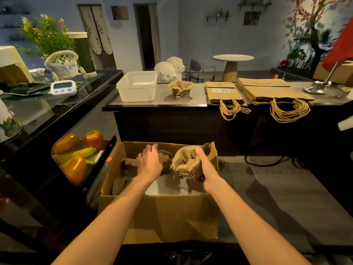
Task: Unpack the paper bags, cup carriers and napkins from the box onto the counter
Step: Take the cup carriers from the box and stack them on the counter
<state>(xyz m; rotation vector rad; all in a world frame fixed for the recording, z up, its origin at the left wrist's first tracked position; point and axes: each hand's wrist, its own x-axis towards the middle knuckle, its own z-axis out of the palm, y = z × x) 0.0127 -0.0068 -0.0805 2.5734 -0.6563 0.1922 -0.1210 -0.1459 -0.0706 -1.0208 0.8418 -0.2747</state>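
Note:
An open cardboard box (158,217) stands on the floor in front of me. My right hand (207,169) grips a stack of brown pulp cup carriers (186,161), tilted up at the box's right side. Deeper in the box, my left hand (150,162) curls over another cup carrier (166,156). More carriers (120,183) and white paper (168,187) lie on the box's bottom. On the counter (198,94) sit one cup carrier (180,88) and two piles of flat paper bags (224,93) (271,90), their handles hanging over the edge.
A white plastic tub (136,86) stands on the counter left of the carrier. A glass display case (63,131) with fake peppers is at my left, with a timer (62,88) and a basket on top. A metal flag stand (317,87) sits at the counter's right end.

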